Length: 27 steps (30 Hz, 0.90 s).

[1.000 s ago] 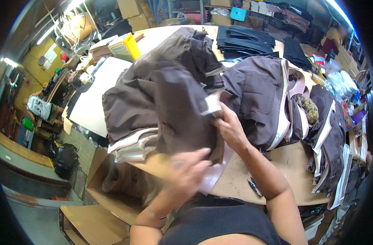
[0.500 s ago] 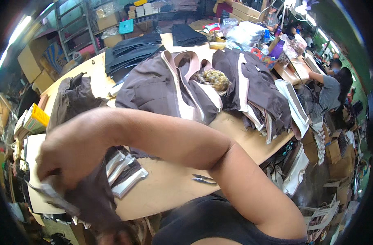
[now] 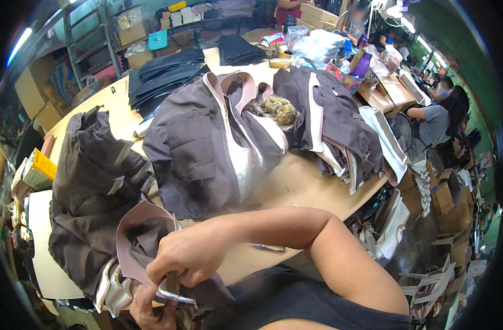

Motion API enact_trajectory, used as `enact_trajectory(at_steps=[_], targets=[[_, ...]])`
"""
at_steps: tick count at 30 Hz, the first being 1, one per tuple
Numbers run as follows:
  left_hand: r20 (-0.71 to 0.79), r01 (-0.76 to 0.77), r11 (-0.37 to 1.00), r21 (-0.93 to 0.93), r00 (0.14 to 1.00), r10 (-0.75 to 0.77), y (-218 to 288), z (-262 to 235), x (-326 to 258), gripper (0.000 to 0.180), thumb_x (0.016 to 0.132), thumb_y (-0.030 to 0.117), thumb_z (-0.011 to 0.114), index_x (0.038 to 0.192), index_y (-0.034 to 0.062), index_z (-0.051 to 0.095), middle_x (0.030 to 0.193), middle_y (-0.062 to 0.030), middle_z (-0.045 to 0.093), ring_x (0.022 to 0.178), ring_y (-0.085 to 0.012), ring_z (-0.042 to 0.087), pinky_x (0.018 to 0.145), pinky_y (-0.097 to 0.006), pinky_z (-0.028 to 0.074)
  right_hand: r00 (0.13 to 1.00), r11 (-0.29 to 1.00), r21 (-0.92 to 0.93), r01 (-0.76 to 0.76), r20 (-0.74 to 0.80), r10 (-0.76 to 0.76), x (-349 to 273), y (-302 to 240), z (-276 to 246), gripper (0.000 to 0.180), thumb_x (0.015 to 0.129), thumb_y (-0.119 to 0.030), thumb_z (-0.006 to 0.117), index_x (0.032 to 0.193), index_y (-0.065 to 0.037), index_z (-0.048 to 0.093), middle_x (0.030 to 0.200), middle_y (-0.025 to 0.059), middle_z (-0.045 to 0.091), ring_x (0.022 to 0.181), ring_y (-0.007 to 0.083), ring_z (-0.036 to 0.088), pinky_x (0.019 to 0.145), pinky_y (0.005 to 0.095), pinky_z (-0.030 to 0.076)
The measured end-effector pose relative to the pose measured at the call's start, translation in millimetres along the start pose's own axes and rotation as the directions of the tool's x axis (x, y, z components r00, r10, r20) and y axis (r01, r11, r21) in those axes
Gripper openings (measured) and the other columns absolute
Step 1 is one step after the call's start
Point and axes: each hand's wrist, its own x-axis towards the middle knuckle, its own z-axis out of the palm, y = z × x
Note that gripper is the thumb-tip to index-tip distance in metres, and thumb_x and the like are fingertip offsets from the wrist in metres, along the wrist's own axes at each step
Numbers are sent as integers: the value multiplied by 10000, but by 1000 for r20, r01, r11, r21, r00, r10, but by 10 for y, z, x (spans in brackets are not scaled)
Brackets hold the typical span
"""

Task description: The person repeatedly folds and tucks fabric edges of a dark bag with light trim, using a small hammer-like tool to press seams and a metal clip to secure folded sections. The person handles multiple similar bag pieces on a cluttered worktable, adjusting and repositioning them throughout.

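A dark brown garment with a pink-lined neck opening (image 3: pixel 127 247) and a pale edge lies at the near left of the table. My right hand (image 3: pixel 188 254), its arm reaching across from the right, grips the pale edge with curled fingers. Just below, my left hand (image 3: pixel 148 309) pinches the same garment near its edge; part of that hand is cut off by the lower rim. More dark brown cloth (image 3: pixel 89 187) is heaped beside it at the left. Brown garments with pale pink-and-white edging (image 3: pixel 180 148) lie across the middle, and another pile (image 3: pixel 345 124) is to their right.
A clump of yellowish-brown fibrous material (image 3: pixel 279 110) sits among the garments. Black flat pieces (image 3: pixel 163 77) are stacked behind. A metal tool, partly hidden, lies by my forearm. Plastic bags (image 3: pixel 323 47) crowd the far right. A person in grey (image 3: pixel 436 124) sits right; others are farther back.
My right hand has come down and right from the left side, bringing the garment's edge to my left hand. The pink-lined opening now shows, and the cloth at left is spread out.
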Motion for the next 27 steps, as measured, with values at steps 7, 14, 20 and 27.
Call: enact_trajectory(at_steps=[7, 14, 20, 27], targets=[[-35, -166, 980, 114, 985, 171, 32, 128, 84, 231, 871, 216, 535, 844, -13, 538, 708, -102, 531, 631, -229, 507, 602, -342, 385, 977, 973, 224, -47, -192, 91, -242, 143, 171, 174, 736, -79, 607, 883, -11, 542, 766, 123, 593, 710, 278, 573, 624, 361, 422], [7, 144, 955, -259, 989, -147, -37, 275, 276, 37, 799, -3, 548, 834, -14, 554, 695, -113, 528, 618, -191, 503, 584, -272, 401, 877, 970, 89, -225, -416, 242, -260, 259, 291, 129, 779, -61, 618, 891, -7, 584, 776, 126, 611, 723, 247, 606, 634, 320, 461], [274, 393, 785, -479, 917, -291, -203, 330, 284, 113, 874, 23, 495, 916, -38, 580, 747, -37, 578, 711, -62, 500, 639, -207, 421, 783, 879, 323, -352, -413, 465, -378, 304, 437, 108, 821, -28, 559, 920, 12, 575, 780, 69, 614, 751, 98, 566, 688, 253, 460], [317, 429, 720, -545, 901, -297, -230, 401, 239, 143, 846, 34, 535, 953, -49, 582, 789, -70, 602, 731, -97, 547, 687, -229, 443, 744, 753, 559, -346, -325, 583, -445, 376, 541, 109, 847, -40, 538, 941, 2, 575, 833, 19, 583, 799, 72, 526, 726, 229, 437]])
